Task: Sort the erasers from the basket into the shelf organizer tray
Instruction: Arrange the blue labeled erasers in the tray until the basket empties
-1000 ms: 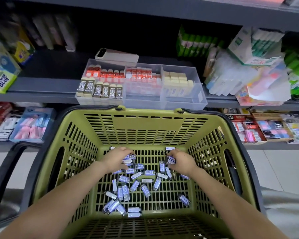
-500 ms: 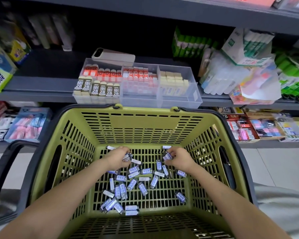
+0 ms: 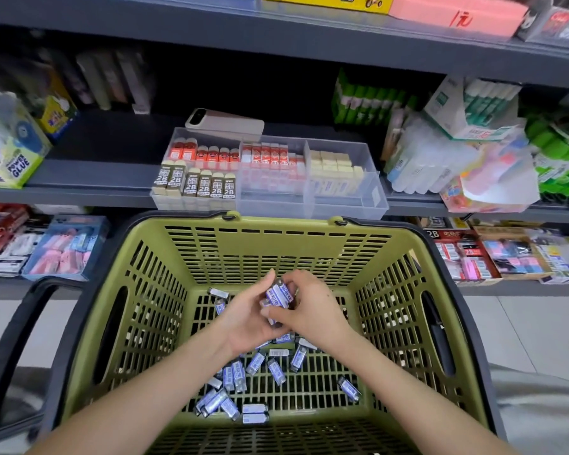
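A green slotted basket [image 3: 145,307] stands in front of me with several small blue-and-white wrapped erasers [image 3: 240,379] strewn over its floor. Above the basket's middle, my left hand [image 3: 247,318] and my right hand [image 3: 309,310] meet and together grip a bunch of erasers [image 3: 278,295]. On the shelf behind the basket sits the clear organizer tray [image 3: 372,192]. Its left compartment holds brown 2B erasers and red ones, the middle one red-and-white ones, the right one cream blocks at the back.
A phone [image 3: 224,123] lies on the tray's back edge. Glue boxes [image 3: 10,156] stand at the shelf's left, with green glue sticks and plastic packs at its right. A lower shelf holds more eraser packs. The basket's black handle [image 3: 17,339] hangs at the left.
Both hands have lifted off the basket floor and come together in the middle, now holding picked-up erasers between them. The view has tilted up slightly.
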Available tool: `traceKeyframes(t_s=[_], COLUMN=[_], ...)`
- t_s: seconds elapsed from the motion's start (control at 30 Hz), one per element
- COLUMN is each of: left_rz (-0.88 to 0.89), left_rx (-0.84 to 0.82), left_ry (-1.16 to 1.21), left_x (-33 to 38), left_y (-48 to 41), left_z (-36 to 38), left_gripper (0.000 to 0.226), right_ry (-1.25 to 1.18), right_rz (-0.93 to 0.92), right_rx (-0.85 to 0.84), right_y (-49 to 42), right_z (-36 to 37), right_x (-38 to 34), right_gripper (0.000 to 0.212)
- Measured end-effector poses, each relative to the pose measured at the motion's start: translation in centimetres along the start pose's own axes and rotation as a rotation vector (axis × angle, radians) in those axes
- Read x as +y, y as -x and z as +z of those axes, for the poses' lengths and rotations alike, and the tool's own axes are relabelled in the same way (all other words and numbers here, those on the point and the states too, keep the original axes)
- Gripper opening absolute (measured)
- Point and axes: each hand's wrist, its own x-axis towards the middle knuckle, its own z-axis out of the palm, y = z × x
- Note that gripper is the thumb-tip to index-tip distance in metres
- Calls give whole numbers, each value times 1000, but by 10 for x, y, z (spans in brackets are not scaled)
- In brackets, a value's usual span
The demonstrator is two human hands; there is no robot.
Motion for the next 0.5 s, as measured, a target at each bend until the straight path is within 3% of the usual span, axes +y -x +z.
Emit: traceKeyframes(t_s=[0.1,0.17,0.23,0.27,0.37,0.43,0.5], left_rz=[-5,-34,-58,-59,-50,-43,-42], left_rx=[60,62,40,28,37,69,91], left_ry=[51,96,112,117,147,160,156], left_x=[-2,1,5,6,10,11,12], left_y=[-1,0,1,1,1,1,0], left_z=[-1,-6,-10,-11,-14,-15,-17], left_gripper=[24,23,15,11,12,22,33], right_ry=[-71,-216,-188,-71,318,364,336], right_rz=[-65,-52,18,71,319,443,513], right_rx=[-68,33,154,130,-183,-269,-228], right_y=[2,3,1,-1,-1,3,6], right_z=[-7,-13,-16,-16,-5,7,18], right_x=[0,7,24,35,72,90,103], right_gripper=[40,24,20,22,42,45,45])
